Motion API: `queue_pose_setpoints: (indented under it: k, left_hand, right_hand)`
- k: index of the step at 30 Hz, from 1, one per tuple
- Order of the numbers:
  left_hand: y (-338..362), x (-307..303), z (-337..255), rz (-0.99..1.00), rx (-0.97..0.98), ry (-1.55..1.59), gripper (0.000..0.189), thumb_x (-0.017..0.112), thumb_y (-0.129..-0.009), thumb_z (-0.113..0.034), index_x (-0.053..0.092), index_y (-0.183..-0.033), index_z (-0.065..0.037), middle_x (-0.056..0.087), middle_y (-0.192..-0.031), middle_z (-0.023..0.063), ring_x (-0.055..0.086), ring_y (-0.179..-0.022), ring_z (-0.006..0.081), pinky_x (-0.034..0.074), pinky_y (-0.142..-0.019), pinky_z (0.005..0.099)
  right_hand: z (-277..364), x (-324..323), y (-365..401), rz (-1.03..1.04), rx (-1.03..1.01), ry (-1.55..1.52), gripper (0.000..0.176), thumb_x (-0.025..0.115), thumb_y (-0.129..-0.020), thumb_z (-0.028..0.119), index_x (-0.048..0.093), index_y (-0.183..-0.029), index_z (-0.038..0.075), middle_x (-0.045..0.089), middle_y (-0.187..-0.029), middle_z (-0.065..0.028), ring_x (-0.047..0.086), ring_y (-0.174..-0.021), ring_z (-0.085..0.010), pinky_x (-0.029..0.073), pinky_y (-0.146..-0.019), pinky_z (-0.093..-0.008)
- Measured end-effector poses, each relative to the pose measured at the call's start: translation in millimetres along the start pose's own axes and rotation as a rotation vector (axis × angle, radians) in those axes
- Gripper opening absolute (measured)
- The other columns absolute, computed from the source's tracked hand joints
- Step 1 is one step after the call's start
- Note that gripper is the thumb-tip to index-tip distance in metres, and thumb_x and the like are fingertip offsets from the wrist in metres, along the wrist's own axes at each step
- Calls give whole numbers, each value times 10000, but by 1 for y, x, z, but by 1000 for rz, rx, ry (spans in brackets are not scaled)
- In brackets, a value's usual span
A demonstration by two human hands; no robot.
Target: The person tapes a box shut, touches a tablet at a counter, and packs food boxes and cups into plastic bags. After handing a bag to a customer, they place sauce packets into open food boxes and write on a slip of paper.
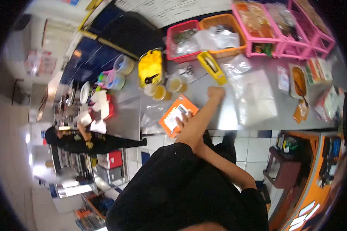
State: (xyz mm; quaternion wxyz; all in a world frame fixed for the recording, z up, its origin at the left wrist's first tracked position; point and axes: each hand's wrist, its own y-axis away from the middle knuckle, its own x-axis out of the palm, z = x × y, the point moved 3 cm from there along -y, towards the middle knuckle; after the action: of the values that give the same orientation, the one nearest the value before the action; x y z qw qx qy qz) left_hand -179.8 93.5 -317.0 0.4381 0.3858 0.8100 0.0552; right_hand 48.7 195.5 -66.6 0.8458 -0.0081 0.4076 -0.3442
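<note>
The shiny metal table (226, 115) reaches beyond the fingers on every visible side. Passing under the left forearm, the right hand (185, 118) has its fingers loosely spread on the orange package (172, 123), flat with a white label; even, light pressure would steady it best. The left hand (216, 91) is curled beside a yellow dispenser (213, 68); whether it grips anything, one cannot tell.

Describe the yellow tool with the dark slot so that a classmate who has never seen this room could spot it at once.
On the shiny steel table, find the orange plastic basket. Just below it in the picture, left of the clear plastic bags, lies the yellow tool. It is long and narrow, unlike the bulky yellow bundle farther left.
</note>
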Motion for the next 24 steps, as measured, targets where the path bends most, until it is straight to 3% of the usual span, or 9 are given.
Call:
queue_pose_setpoints:
  k: [2,4,6,8,11,16,20,21,24]
  left_hand:
    - [115,-81,-71,383,148,412,145,721,-844,-145,722,-895,-9,663,-708,40,571,-525,115,443,-446,278]
    - [194,-164,-125,501,429,423,144,709,-883,-146,728,-944,-17,686,-784,35,589,-599,79,459,-465,269]
    - [246,-248,-139,459,468,323,157,699,-904,-143,730,-995,-19,693,-820,20,583,-632,55,459,-479,244]
    - [258,-314,-115,379,627,206,183,702,-905,-138,730,-1061,-48,691,-812,6,560,-620,35,455,-502,213]
    - [269,-377,-61,348,461,252,236,700,-903,-116,718,-1134,-71,686,-778,-10,540,-596,24,431,-493,200]
    - [260,-384,19,492,339,363,296,691,-900,-67,599,-1182,-66,676,-707,7,500,-522,12,344,-440,206]
    - [235,-356,60,359,377,180,300,734,-856,-59,513,-1052,-8,660,-686,66,543,-492,68,395,-405,236]
    - [233,-355,61,313,360,136,254,731,-850,-59,505,-945,8,661,-668,91,623,-524,119,433,-420,255]
    - [241,-362,46,350,286,58,208,719,-854,-57,520,-874,0,658,-642,114,664,-550,146,458,-431,275]
  right_hand:
    - [12,-13,-4,60,10,42,601,433,-966,387,374,-1486,92,263,-1574,-179,164,-1462,-418,98,-1157,-618]
    - [13,-21,-7,138,82,201,623,464,-961,420,374,-1489,103,263,-1571,-158,150,-1471,-384,78,-1108,-723]
    - [13,-22,-7,232,56,254,624,546,-918,424,447,-1441,99,347,-1515,-177,227,-1441,-389,138,-1072,-731]
    - [18,-31,-9,174,53,256,593,573,-908,431,475,-1433,174,339,-1510,-169,191,-1451,-392,156,-1076,-720]
    - [24,-37,-10,142,31,139,501,604,-903,403,520,-1387,304,297,-1537,-171,143,-1459,-411,112,-1075,-745]
    - [38,-39,-15,174,91,197,457,604,-904,397,558,-1351,314,275,-1550,-170,141,-1465,-408,179,-1055,-750]
    - [40,-32,-14,172,106,266,452,588,-917,388,544,-1363,326,232,-1581,-144,109,-1486,-389,210,-1032,-767]
    - [42,-29,-14,169,115,293,451,588,-920,379,541,-1365,329,231,-1583,-139,114,-1485,-389,209,-1033,-766]
    - [49,-27,-16,186,131,358,441,580,-932,346,535,-1371,331,243,-1579,-129,129,-1481,-391,207,-1037,-764]
